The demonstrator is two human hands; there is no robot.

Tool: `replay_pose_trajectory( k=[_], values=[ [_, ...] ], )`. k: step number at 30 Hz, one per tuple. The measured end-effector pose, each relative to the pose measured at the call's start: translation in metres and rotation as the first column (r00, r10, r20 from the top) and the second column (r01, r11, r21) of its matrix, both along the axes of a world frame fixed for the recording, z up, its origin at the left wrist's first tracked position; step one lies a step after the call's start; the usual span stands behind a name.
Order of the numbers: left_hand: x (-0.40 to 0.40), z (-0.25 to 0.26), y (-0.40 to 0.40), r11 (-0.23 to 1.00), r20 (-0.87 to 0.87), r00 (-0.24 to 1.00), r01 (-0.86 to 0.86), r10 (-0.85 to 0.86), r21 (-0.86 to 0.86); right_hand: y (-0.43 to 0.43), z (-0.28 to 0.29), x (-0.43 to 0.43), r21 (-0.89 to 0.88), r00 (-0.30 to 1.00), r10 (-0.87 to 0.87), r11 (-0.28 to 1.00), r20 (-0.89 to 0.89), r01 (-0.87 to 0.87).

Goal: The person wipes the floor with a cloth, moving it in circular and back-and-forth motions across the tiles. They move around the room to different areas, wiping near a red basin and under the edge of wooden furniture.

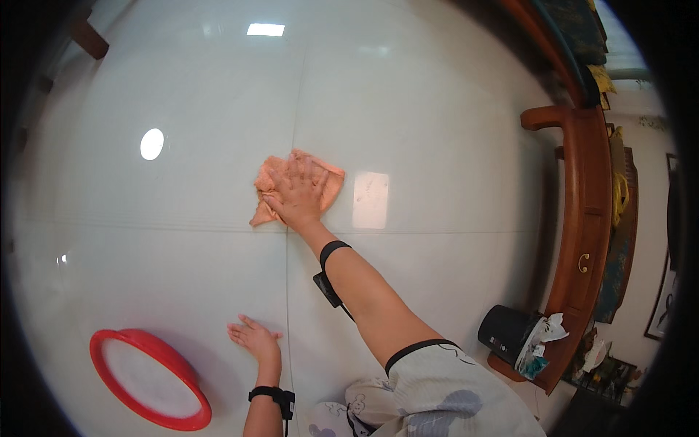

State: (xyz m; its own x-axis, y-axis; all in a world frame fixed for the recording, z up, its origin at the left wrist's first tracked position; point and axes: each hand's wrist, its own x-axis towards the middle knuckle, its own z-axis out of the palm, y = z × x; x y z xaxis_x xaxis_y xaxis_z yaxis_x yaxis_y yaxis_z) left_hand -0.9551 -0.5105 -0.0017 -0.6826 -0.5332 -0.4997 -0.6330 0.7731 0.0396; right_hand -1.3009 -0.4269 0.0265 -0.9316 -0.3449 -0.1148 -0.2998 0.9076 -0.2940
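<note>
My right hand [299, 195] lies with spread fingers on top of an orange cloth [332, 183], pressing it flat against the glossy white tiled floor [426, 136]. The cloth is creased, with one corner sticking out at the lower left. Lower in the view, my left hand [255, 338] holds nothing, its fingers apart; whether it touches the floor I cannot tell. Left of that hand stands a red plastic basin [191, 377] with whitish, foamy-looking contents. Both forearms wear black straps with small devices.
Along the right side stands a wooden cabinet [584, 218] with a curved foot and a brass handle. A black trash bin [501, 333] with a plastic liner is beside it. A dark wooden furniture leg [90, 38] shows at the upper left. Lights reflect off the tiles.
</note>
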Motion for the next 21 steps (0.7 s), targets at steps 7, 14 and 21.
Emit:
replay_pose_trajectory(
  k=[7, 14, 21],
  values=[
    [0.017, -0.005, 0.021, 0.998, 0.063, 0.997, 0.051, -0.049, -0.034, 0.012, -0.023, -0.002, -0.041, 0.99, 0.062, 0.997, -0.13, -0.068],
    [0.01, 0.016, 0.029, 0.991, 0.249, 0.965, 0.103, -0.078, -0.089, 0.015, -0.018, 0.0, 0.012, 0.997, 0.073, 0.997, -0.006, -0.073],
    [-0.004, 0.031, 0.025, 0.998, 0.293, 0.954, 0.067, -0.062, -0.01, 0.014, -0.02, -0.002, 0.049, 0.996, 0.09, 0.995, 0.004, -0.09]
  ],
)
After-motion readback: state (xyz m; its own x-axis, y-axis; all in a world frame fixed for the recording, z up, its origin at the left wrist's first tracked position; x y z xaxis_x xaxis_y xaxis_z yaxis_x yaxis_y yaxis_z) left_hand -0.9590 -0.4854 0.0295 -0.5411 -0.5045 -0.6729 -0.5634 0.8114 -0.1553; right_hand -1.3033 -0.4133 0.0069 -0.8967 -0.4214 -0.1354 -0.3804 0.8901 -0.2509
